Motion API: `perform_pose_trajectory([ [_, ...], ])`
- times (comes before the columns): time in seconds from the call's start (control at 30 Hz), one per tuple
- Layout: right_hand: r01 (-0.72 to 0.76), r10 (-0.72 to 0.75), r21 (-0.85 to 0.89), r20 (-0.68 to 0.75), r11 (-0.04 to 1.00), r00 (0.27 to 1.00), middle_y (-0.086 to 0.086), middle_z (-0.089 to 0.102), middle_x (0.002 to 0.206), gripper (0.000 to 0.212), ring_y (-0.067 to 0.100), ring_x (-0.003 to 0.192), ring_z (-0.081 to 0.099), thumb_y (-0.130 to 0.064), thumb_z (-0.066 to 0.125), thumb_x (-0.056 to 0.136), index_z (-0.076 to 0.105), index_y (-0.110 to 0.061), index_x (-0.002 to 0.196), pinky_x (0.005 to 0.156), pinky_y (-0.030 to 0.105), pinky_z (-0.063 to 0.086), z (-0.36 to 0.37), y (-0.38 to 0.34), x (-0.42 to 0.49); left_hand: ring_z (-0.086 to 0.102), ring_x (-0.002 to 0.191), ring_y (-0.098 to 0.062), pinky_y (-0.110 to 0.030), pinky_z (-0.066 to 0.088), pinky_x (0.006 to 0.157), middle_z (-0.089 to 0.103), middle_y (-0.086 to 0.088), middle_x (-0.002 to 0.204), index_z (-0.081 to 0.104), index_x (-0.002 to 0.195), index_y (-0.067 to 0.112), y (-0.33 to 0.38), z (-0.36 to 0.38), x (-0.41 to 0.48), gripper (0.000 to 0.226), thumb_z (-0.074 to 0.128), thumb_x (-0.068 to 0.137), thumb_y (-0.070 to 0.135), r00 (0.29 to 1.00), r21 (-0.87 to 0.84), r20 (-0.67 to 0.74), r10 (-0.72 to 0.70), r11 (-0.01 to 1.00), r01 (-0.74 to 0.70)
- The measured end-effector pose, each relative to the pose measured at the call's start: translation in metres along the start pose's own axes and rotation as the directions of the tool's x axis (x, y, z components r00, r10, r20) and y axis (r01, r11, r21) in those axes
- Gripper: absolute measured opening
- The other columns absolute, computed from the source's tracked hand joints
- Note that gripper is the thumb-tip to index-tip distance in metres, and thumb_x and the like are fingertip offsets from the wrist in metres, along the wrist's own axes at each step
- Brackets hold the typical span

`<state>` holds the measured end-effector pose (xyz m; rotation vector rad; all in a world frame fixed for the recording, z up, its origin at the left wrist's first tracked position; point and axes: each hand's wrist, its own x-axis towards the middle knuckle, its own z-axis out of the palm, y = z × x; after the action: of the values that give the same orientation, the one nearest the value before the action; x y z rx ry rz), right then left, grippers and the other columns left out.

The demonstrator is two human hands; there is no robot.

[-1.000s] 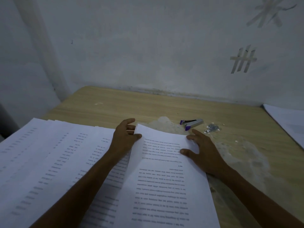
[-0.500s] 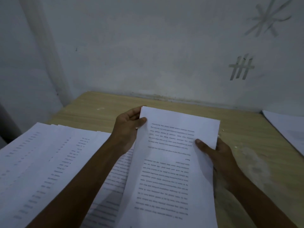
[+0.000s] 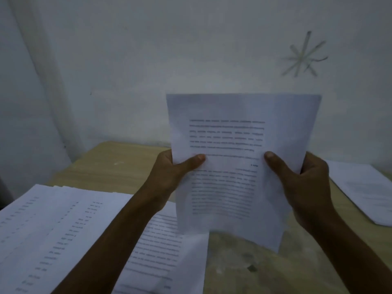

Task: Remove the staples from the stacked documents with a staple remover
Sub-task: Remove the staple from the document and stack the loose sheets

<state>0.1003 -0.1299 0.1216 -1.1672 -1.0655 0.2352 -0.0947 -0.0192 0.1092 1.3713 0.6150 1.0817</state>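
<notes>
A printed white document (image 3: 233,128) is held upright in the air above the wooden table (image 3: 127,164), its text upside down. My left hand (image 3: 169,172) grips its left edge, thumb on the front. My right hand (image 3: 301,179) grips its right edge the same way. A fanned stack of printed documents (image 3: 48,234) lies on the table at the left, partly under my left forearm. The staple remover is hidden behind the raised document.
Another pile of white sheets (image 3: 364,187) lies at the table's right edge. A pale wall (image 3: 148,60) stands right behind the table, with tape marks (image 3: 303,54) on it. A worn, whitish patch (image 3: 244,262) marks the tabletop below the raised document.
Both hands have lifted the document off the table and tilted it upright. It now covers the staple remover and the loose staples that were in view a second ago.
</notes>
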Motion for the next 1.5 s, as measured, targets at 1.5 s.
perform_pose_trajectory([
  [1.5,-0.454,0.450,0.010,0.108,0.891,0.886,-0.013,0.074,0.080,0.014,0.007,0.072,0.071,-0.015,0.071,0.080,0.069,-0.022,0.093,0.059,0.024,0.053,-0.032,0.050,-0.028,0.069,0.097,-0.020,-0.043,0.054,0.089,0.072,-0.001,0.105,0.065,0.113,0.016,-0.042,0.019,-0.028,0.027,0.063,0.087,0.019,0.945,0.123,0.054,-0.324,0.941,0.315],
])
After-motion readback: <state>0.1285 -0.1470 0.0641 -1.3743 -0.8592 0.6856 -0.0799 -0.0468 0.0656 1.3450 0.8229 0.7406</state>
